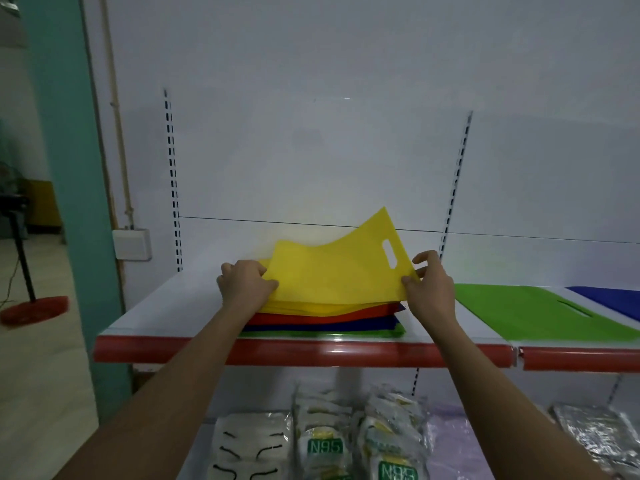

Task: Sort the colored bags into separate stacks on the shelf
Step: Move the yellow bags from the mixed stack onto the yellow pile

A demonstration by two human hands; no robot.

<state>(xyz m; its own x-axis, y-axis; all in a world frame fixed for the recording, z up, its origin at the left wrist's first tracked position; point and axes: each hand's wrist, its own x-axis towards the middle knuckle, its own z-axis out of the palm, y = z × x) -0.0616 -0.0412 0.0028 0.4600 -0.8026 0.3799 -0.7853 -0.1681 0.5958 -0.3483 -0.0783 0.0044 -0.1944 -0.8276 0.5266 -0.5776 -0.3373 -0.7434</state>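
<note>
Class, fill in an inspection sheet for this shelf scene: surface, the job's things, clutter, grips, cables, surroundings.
Surface: white shelf with a red front edge.
Job's things: yellow bag lifted off a mixed pile of yellow, red, blue and green; green bag and blue bag lie apart to the right.
Clutter: nothing seen on this shelf.
Grips: left hand and right hand each pinch a side of the yellow bag.
Cables: thin cord by the red-based stand.
Surroundings: N95 mask packs below; teal pillar left.

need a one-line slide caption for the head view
Both hands, left and right, lift a yellow bag off the mixed stack; green bag lies alongside.
</note>
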